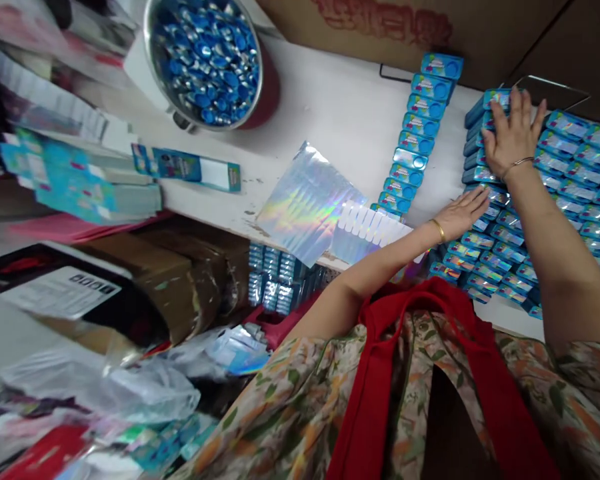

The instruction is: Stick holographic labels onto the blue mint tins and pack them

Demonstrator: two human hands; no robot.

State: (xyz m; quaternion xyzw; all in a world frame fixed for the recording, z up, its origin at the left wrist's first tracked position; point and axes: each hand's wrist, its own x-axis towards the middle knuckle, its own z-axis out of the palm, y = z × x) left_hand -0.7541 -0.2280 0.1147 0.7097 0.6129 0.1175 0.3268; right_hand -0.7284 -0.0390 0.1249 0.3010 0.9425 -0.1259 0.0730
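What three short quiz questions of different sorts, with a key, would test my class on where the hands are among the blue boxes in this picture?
1. True or false: the right hand lies flat on the stacked blue boxes.
2. What fills the metal bowl? A) blue foil-wrapped pieces B) white trays C) cardboard
3. Fill in: the left hand touches the ___ of the stack.

Key: 1 true; 2 A; 3 edge. The holographic bag lies untouched beside a single row of boxes.
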